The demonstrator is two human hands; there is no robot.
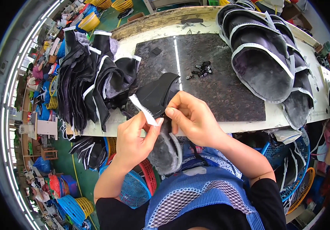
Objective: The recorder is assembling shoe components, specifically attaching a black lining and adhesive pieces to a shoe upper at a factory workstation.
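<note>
A black boot upper (153, 92) with white toothed tape along one edge lies across the table's near edge. Its grey fur-lined part (165, 153) hangs down over my lap. My left hand (136, 134) is closed, pinching the taped edge between thumb and fingers. Close beside it, my right hand (193, 119) has its thumb and finger pressed together at the upper's near edge; any small part between those fingertips is hidden. Beyond my hands, a loose heap of small black pieces with shiny metal bits, like zipper sliders (202, 69), rests on the dark board (226, 88).
Stacked black uppers (75, 80) with white edges stand at the left of the table. More fur-lined uppers (264, 73) are piled at the right. A blue basket (134, 189) sits below on the left, another blue basket (306, 151) on the right. A small black scrap (156, 50) lies on the board.
</note>
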